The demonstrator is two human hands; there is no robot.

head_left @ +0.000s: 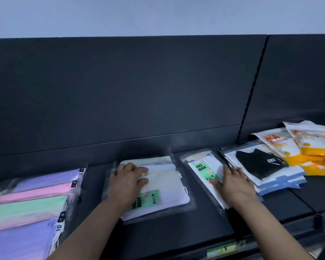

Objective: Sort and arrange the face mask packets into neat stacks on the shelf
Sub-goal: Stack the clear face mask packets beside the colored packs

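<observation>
- We see five groups of face mask packets along the dark shelf [158, 231], spread from the lower left of the frame to the right edge.
- At the lower left lies the pastel pile [30, 209], showing four colour bands: purple, pink, green and purple. We cannot count its packets.
- In the lower middle lies the white pile [167, 186], with one green "FACE MASK" label showing.
- The left hand [128, 181] rests on the white pile, fingers close together and bent. We cannot tell whether they pinch the top packet.
- Just right of centre lies the second white pile [201, 168], also with one green "FACE MASK" label.
- The right hand [233, 182] lies flat on the second white pile, fingers straight and slightly spread, thumb out to the left.
- Further right lies the black mask pile [259, 164], one black mask on top of several blue-edged packets.
- At the right edge, the orange packets [311, 147] overlap loosely, at least two of them.
- One green tag [225, 248] sits on the shelf's front edge.
</observation>
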